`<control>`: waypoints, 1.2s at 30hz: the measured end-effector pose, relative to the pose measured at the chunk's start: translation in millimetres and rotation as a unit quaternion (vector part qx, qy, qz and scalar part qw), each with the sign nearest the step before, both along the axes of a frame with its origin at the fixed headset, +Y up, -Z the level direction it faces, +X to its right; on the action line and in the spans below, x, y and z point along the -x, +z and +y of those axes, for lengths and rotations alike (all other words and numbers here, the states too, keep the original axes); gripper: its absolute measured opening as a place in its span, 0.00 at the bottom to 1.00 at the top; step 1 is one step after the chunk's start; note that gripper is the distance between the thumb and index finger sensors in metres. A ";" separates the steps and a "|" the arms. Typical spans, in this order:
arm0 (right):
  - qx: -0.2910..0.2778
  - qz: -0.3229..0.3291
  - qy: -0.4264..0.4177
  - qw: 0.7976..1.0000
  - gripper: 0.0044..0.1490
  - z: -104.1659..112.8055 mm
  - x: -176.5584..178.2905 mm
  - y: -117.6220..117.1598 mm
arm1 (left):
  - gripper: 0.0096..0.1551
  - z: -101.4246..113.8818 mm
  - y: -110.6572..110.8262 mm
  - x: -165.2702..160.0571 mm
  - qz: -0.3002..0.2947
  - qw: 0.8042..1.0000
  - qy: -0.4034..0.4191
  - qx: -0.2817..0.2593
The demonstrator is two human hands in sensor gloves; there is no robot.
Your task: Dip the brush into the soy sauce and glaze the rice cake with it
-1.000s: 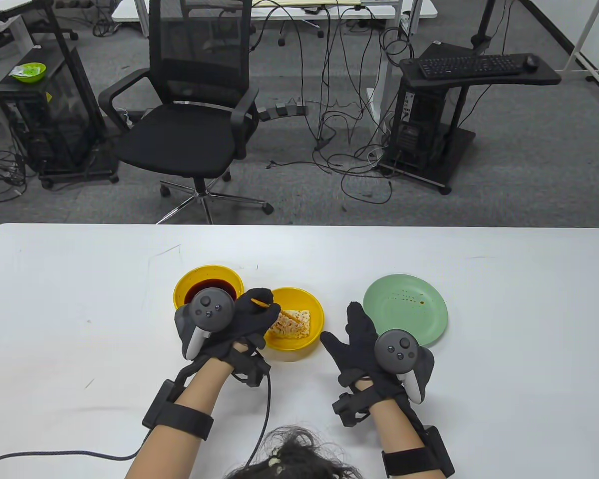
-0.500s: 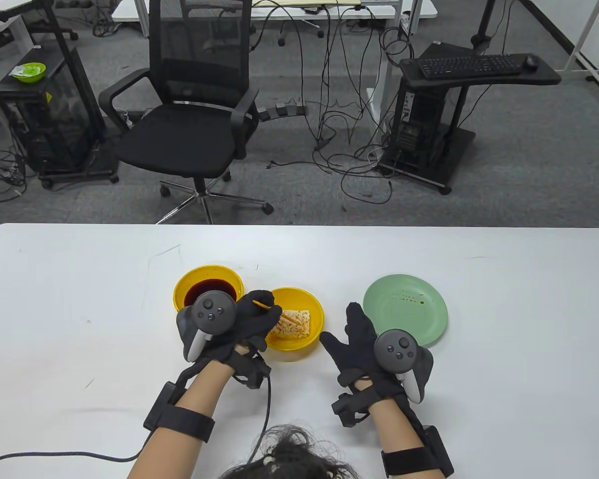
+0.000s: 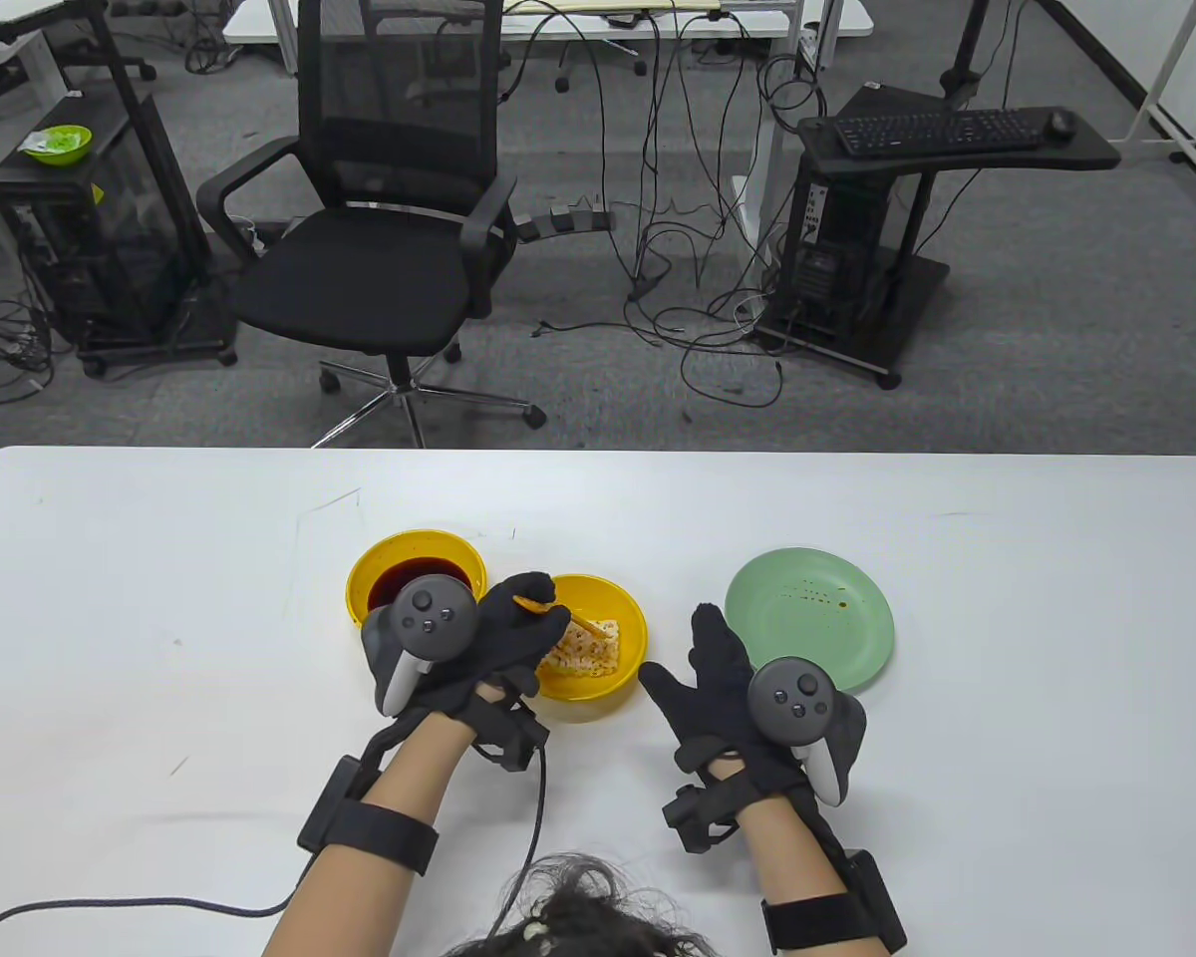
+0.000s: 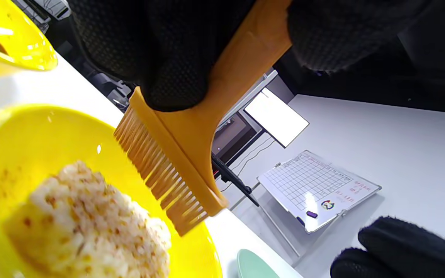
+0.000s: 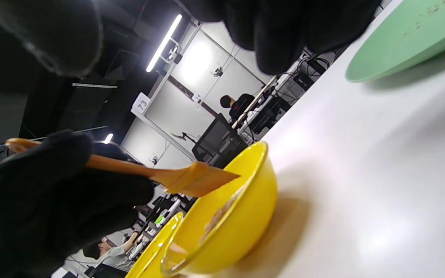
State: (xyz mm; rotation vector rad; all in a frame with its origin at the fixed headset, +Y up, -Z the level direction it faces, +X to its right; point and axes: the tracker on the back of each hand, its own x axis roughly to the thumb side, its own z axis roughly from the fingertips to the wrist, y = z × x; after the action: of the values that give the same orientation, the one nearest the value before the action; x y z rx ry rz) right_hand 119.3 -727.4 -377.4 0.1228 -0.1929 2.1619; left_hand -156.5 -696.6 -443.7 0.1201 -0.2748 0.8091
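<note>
My left hand [image 3: 518, 623] grips an orange silicone brush [image 3: 558, 613] by its handle. The brush head [image 4: 168, 185] hangs just above the rice cake [image 3: 588, 650], apart from it in the left wrist view. The rice cake [image 4: 87, 227] lies in a yellow bowl [image 3: 623, 613]. A second yellow bowl [image 3: 374, 573] holds dark soy sauce [image 3: 409, 575], partly hidden behind my left tracker. My right hand [image 3: 708, 678] rests flat and empty on the table to the right of the rice cake bowl. The brush [image 5: 191, 179] and bowl [image 5: 238, 220] also show in the right wrist view.
A green plate [image 3: 837, 608] with a few sauce specks sits right of my right hand. A cable [image 3: 533, 807] runs from my left wrist across the white table [image 3: 159, 618]. An office chair [image 3: 379, 259] stands beyond the far edge.
My left hand has shifted slightly right and lifted the brush head off the rice cake, tilting the handle. My right hand has not moved.
</note>
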 end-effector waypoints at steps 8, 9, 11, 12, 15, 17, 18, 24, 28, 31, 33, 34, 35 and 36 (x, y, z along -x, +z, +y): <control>0.000 0.000 0.000 1.000 0.59 -0.3 0.8 -0.2 | 0.30 6.8 6.7 13.9 0.007 1.000 -0.021 -0.003; 0.001 0.001 0.000 1.000 0.59 -0.5 1.5 -0.2 | 0.30 8.9 6.2 14.6 0.007 1.000 -0.014 -0.008; 0.002 0.003 0.000 1.000 0.59 -0.7 2.5 0.0 | 0.31 8.4 4.0 10.1 0.005 1.000 0.005 -0.005; 0.001 0.004 0.000 1.000 0.59 -0.8 2.4 -0.1 | 0.32 5.7 2.5 5.7 0.008 1.000 0.009 -0.002; 0.000 0.003 -0.001 1.000 0.59 -0.7 1.4 0.2 | 0.33 -3.4 0.1 -2.2 0.009 1.000 0.004 0.007; 0.000 0.003 -0.003 1.000 0.58 -0.7 0.9 0.3 | 0.33 -9.7 1.1 -1.9 0.016 1.000 0.002 0.014; 0.000 0.003 -0.003 1.000 0.59 -0.7 0.9 0.3 | 0.32 -10.3 2.0 -0.4 0.017 1.000 0.005 0.011; 0.001 0.007 -0.003 1.000 0.59 -0.6 2.8 -0.4 | 0.31 -7.9 13.5 15.4 0.019 1.000 -0.002 0.007; -0.002 0.012 -0.004 1.000 0.58 0.2 5.4 0.7 | 0.29 -7.0 25.2 21.4 0.025 0.998 0.049 -0.017; -0.010 0.018 -0.002 1.000 0.58 2.2 9.5 2.8 | 0.25 -4.0 35.3 24.0 0.023 0.997 0.065 -0.038; -0.017 0.023 0.001 1.000 0.57 3.9 13.1 4.6 | 0.23 -0.1 42.5 24.8 0.030 0.995 0.055 -0.076; -0.023 0.025 0.001 0.999 0.57 4.8 14.7 5.4 | 0.22 1.4 45.6 24.6 0.034 0.994 0.049 -0.088; -0.029 0.028 0.001 0.999 0.57 6.4 17.4 6.5 | 0.22 3.3 49.8 24.5 0.037 0.993 0.036 -0.106; -0.035 0.033 0.002 0.999 0.56 8.2 21.2 8.5 | 0.22 5.0 54.0 24.4 0.045 0.990 0.022 -0.131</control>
State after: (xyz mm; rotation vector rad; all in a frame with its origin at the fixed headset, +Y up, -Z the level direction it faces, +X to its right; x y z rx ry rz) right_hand 98.1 -719.1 -369.0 0.2348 -0.2309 2.1527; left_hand -181.0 -691.6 -389.7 0.4092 -0.2925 0.8073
